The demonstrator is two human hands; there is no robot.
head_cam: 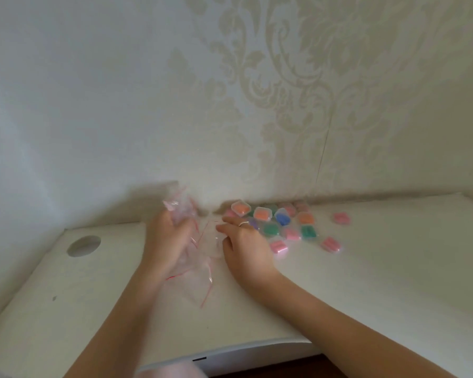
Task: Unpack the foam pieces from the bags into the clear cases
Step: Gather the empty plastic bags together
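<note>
Head view first: we see the left hand (167, 236) raised just above the white desk (366, 282), its fingers curled round a crumpled bunch of clear plastic zip bags with red seal strips (179, 211), which stick up above the fist and are blurred. More flat clear bags with red edges (197, 282) lie on the desk under and just in front of that hand. We see the right hand (246, 241), a ring (243, 223) on one finger, resting low over the desk beside the bags, fingers stretched forward and loosely bent; we cannot tell whether they pinch anything. Just past its fingertips sits a cluster of small clear square cases filled with coloured foam (281, 221): orange, blue, green, purple and pink, near the patterned wall (311, 105). Two pink filled cases (331, 244) lie apart to the right. A round cable hole (84, 246) shows at the desk's left.
</note>
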